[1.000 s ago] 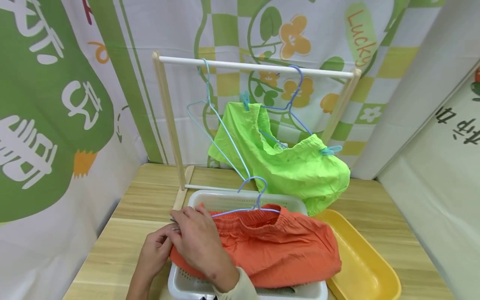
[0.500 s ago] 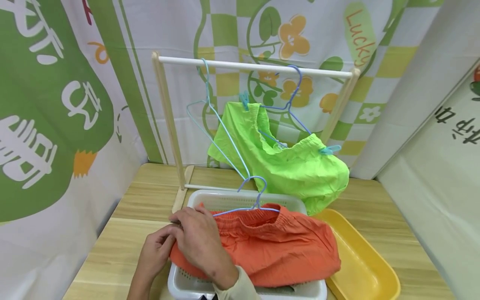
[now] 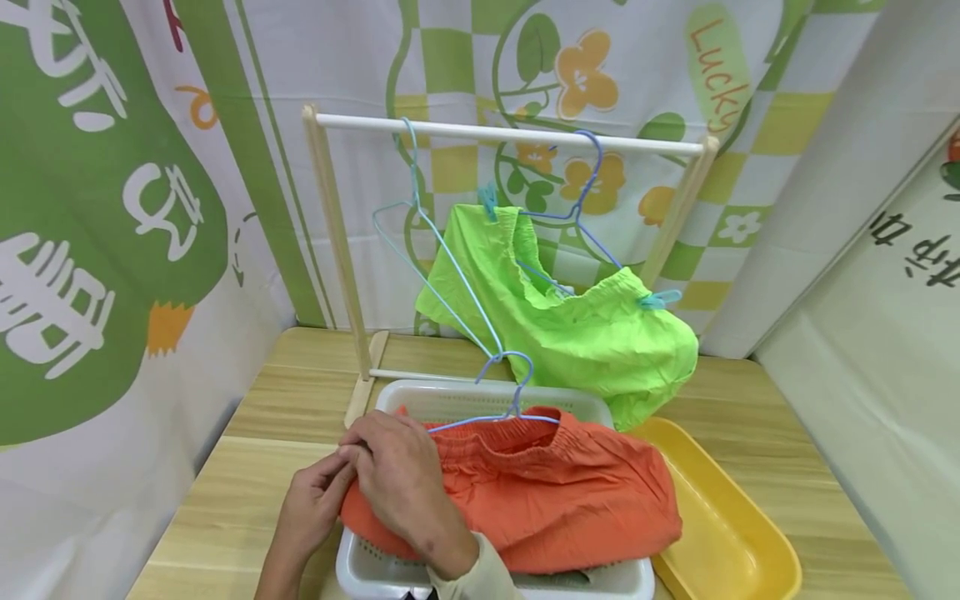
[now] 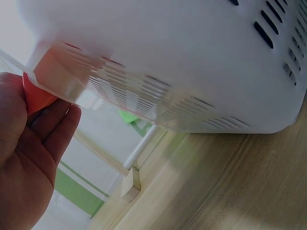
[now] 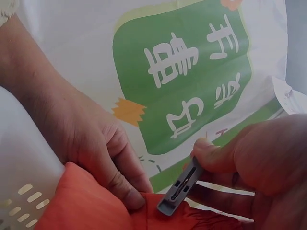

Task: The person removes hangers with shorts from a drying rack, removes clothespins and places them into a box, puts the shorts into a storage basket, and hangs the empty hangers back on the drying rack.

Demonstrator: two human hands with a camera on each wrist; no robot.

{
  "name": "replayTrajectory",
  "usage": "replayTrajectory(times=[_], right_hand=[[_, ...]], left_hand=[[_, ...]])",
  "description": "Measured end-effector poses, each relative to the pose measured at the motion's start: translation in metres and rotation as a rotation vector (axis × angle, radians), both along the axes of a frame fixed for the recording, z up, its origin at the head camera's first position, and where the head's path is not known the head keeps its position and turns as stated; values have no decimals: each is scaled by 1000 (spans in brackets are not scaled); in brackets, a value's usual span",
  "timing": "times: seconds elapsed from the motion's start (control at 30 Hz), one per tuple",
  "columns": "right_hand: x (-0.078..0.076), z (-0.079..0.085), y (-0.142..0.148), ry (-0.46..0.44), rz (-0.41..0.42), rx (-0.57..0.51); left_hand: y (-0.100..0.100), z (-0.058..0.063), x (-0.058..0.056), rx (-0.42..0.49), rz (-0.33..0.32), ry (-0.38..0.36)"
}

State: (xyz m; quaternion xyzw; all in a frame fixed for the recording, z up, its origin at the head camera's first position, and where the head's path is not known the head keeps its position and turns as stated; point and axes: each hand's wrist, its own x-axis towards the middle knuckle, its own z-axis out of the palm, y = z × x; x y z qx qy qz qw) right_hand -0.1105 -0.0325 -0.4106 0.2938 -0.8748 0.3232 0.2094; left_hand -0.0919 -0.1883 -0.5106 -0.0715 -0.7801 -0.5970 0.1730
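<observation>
left hand (image 3: 311,493) pinches orange shorts (image 3: 555,500) over the basket (image 3: 420,402); right hand (image 3: 401,471) pinches a grey clip (image 5: 180,188) at their left edge. table (image 3: 217,508) extends left of both; the far cloth (image 3: 330,58) reads "lucky".

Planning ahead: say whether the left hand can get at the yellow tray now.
Probably not: the left hand pinches the orange shorts, which, with the right hand, lie between it and the tray.

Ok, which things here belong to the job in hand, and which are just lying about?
Likely in the job:
Orange garment, pinched by the left hand
Gray clothespin, pinched by the right hand
Lavender hanger at the garment's waistband
White basket beneath the garment

Apparently idle:
Yellow tray
Bare light-blue hanger on the rack
Green garment hanging there, pegged
</observation>
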Motion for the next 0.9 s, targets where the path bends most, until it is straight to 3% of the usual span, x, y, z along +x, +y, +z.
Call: replayTrajectory(times=[0.27,0.57,0.73,0.9], right_hand=[[4,5,8,-82,86,-200],[5,12,46,-205,346,-516],[9,8,83,-126,381,-598],[13,11,130,20,412,-643]], left_hand=[[0,-1,4,21,-2,-15],[0,-3,4,17,-16,25],[0,-4,2,35,-42,49],[2,-4,-2,43,-67,58]])
